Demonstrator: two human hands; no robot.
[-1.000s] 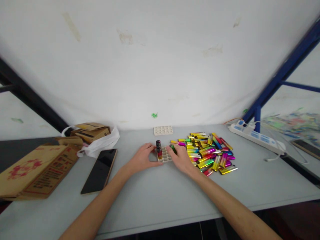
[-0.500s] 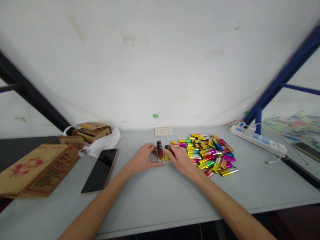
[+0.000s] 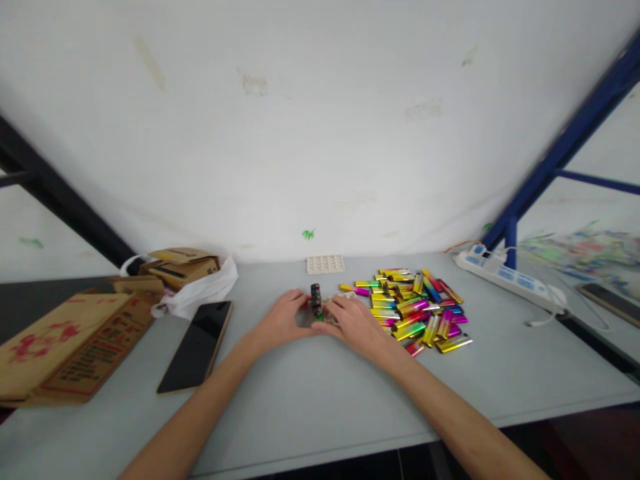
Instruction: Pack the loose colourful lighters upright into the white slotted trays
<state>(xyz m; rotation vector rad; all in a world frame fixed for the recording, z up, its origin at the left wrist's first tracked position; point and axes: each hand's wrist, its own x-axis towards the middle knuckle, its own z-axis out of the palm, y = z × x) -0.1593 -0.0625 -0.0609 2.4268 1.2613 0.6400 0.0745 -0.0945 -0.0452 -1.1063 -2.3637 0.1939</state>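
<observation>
Several lighters point(image 3: 316, 297) with black tops stand upright in a row at the left end of a pale tray point(image 3: 353, 295), mostly hidden by my hands. My left hand point(image 3: 286, 317) curves round the left side of the tray, its fingers behind and thumb in front. From the right, my right hand point(image 3: 353, 321) closes its thumb and fingers at the near end of the row, where a green lighter body point(image 3: 320, 318) peeks out. To the right lies a loose pile of shiny lighters point(image 3: 413, 310) in gold, pink, green and blue.
A second pale tray point(image 3: 325, 265) with holes rests by the wall. Left of my arms lie a dark phone point(image 3: 197, 347), a white plastic bag point(image 3: 207, 290) and cardboard boxes point(image 3: 80, 340). A white power strip point(image 3: 510, 277) with cables runs along the right, near a blue frame bar point(image 3: 545, 170).
My right hand has moved left, its thumb now near my left thumb. The yellow-green lighter seen at its fingers is no longer visible there; a green one shows by the row.
</observation>
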